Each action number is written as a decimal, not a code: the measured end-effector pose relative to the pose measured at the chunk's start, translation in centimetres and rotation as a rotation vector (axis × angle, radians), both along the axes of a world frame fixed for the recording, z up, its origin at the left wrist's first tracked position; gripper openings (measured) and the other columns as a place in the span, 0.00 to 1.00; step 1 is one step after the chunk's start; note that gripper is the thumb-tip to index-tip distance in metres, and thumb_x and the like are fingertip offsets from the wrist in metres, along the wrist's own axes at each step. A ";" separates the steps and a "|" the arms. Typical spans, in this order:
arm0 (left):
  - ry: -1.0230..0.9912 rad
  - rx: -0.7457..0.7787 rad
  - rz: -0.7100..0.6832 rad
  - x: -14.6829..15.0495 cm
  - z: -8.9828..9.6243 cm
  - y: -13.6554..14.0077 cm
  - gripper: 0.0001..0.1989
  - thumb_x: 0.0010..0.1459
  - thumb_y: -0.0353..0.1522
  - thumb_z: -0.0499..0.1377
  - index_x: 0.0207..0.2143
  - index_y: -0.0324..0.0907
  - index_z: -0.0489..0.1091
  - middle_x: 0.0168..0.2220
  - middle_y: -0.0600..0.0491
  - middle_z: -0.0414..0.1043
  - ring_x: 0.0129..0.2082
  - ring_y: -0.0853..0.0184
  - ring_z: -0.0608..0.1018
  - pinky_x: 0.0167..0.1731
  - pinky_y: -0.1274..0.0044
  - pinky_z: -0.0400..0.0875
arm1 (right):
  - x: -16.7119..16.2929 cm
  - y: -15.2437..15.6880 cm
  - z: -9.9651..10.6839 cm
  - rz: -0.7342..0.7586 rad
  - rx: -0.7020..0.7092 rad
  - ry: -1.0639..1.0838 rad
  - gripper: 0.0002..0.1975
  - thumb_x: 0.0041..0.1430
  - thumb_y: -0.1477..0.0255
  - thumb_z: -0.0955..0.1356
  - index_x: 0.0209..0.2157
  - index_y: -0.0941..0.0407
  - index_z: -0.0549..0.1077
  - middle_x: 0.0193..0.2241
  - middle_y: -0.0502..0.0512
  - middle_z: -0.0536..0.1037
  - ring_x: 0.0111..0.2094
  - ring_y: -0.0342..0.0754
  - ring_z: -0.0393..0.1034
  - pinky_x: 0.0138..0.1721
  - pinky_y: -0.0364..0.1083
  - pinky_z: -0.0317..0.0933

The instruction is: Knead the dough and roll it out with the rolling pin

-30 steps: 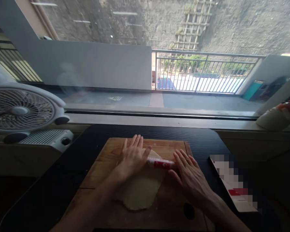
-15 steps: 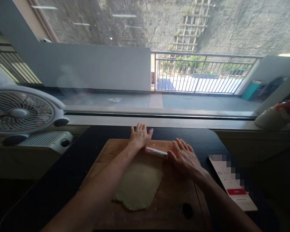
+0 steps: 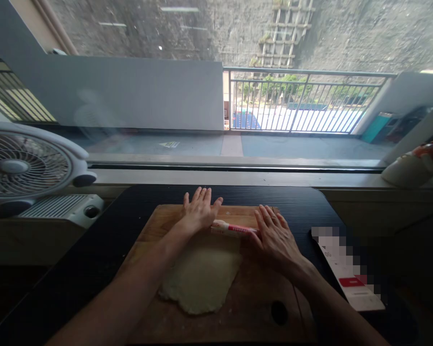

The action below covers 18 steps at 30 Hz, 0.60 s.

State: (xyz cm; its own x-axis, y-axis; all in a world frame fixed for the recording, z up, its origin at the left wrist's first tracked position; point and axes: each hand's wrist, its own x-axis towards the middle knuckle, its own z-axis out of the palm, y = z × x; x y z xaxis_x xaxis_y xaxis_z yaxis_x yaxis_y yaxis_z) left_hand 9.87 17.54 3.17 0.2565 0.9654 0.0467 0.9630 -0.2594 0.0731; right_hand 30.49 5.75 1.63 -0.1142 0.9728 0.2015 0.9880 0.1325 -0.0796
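Observation:
A sheet of pale dough with an uneven edge lies flat on the wooden cutting board. Across its far part lies a rolling pin with a red and white printed label or wrapper. My left hand rests palm down over the pin's left end, its fingers stretched forward and apart. Over the right end, my right hand presses flat with its fingers extended, wearing what looks like a ring. Both hands cover the pin's ends, and my left forearm hides part of the dough and board.
The board sits on a black table. A phone lies on the table at the right. A white fan stands at the left, near a window sill. A white object with orange on top is on the sill's right end.
The rolling pin has turned, so a red part of its label now shows. My left hand has shifted slightly left. The whole view has moved a little, and the dough still lies flat.

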 end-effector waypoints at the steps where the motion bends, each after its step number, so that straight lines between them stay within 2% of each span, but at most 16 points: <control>1: -0.005 -0.017 0.010 0.8 0.4 1.4 0.34 0.62 0.48 0.35 0.62 0.35 0.52 0.63 0.43 0.52 0.64 0.56 0.52 0.60 0.55 0.44 | 0.1 1.1 0.2 -0.041 -0.020 0.014 0.33 0.64 0.54 0.53 0.60 0.64 0.58 0.62 0.65 0.54 0.64 0.57 0.43 0.60 0.58 0.42; 2: -0.009 -0.019 0.009 1.2 0.6 2.1 0.34 0.62 0.48 0.35 0.62 0.36 0.53 0.63 0.42 0.53 0.64 0.55 0.53 0.59 0.55 0.46 | 0.1 1.7 0.3 -0.062 -0.033 0.025 0.33 0.64 0.54 0.53 0.60 0.64 0.59 0.62 0.65 0.54 0.64 0.57 0.44 0.60 0.58 0.42; 4: -0.015 -0.022 -0.009 0.9 0.7 1.4 0.34 0.62 0.48 0.35 0.62 0.37 0.53 0.63 0.44 0.52 0.64 0.56 0.52 0.60 0.56 0.46 | 0.1 1.0 0.5 -0.035 -0.034 0.032 0.32 0.64 0.54 0.53 0.60 0.63 0.59 0.62 0.64 0.55 0.64 0.56 0.44 0.60 0.58 0.43; 7: -0.010 0.008 -0.093 -1.8 -0.3 -3.5 0.33 0.62 0.49 0.36 0.63 0.39 0.49 0.64 0.48 0.49 0.66 0.60 0.48 0.62 0.57 0.36 | -0.2 -3.4 0.3 0.123 0.018 0.003 0.31 0.64 0.56 0.55 0.62 0.61 0.55 0.63 0.62 0.53 0.64 0.55 0.42 0.61 0.57 0.43; 9: -0.005 0.107 -0.184 -3.5 -0.8 -6.7 0.33 0.62 0.48 0.38 0.64 0.40 0.47 0.65 0.48 0.47 0.66 0.59 0.46 0.62 0.56 0.33 | -0.2 -6.0 0.2 0.227 0.050 -0.019 0.33 0.63 0.56 0.58 0.63 0.60 0.51 0.63 0.61 0.51 0.64 0.54 0.41 0.61 0.55 0.43; 11: -0.020 0.168 -0.212 -3.9 -0.9 -7.9 0.33 0.62 0.48 0.39 0.64 0.40 0.47 0.65 0.47 0.48 0.66 0.58 0.46 0.62 0.56 0.31 | -0.1 -6.7 0.0 0.264 0.065 -0.027 0.34 0.63 0.56 0.59 0.64 0.61 0.49 0.64 0.61 0.51 0.64 0.54 0.41 0.61 0.55 0.43; 13: -0.072 0.142 -0.151 -2.8 -0.8 -6.4 0.31 0.62 0.48 0.40 0.63 0.42 0.50 0.64 0.48 0.50 0.66 0.59 0.47 0.62 0.57 0.31 | 0.0 -5.2 -0.1 0.220 0.066 -0.025 0.33 0.63 0.56 0.58 0.62 0.62 0.52 0.63 0.63 0.52 0.64 0.56 0.41 0.61 0.55 0.42; 15: -0.149 0.060 -0.039 -1.0 -0.4 -3.1 0.30 0.61 0.48 0.41 0.62 0.44 0.53 0.64 0.49 0.52 0.65 0.60 0.49 0.62 0.58 0.34 | 0.0 -2.3 -0.1 0.134 0.063 -0.023 0.32 0.63 0.55 0.57 0.60 0.64 0.57 0.62 0.65 0.55 0.63 0.58 0.43 0.60 0.57 0.42; 18: -0.203 0.054 0.080 1.2 1.1 2.0 0.29 0.62 0.46 0.39 0.59 0.40 0.58 0.62 0.45 0.56 0.63 0.55 0.55 0.59 0.56 0.46 | 0.0 1.4 0.6 0.035 0.067 -0.012 0.28 0.64 0.57 0.57 0.57 0.63 0.62 0.58 0.67 0.60 0.59 0.58 0.53 0.57 0.56 0.47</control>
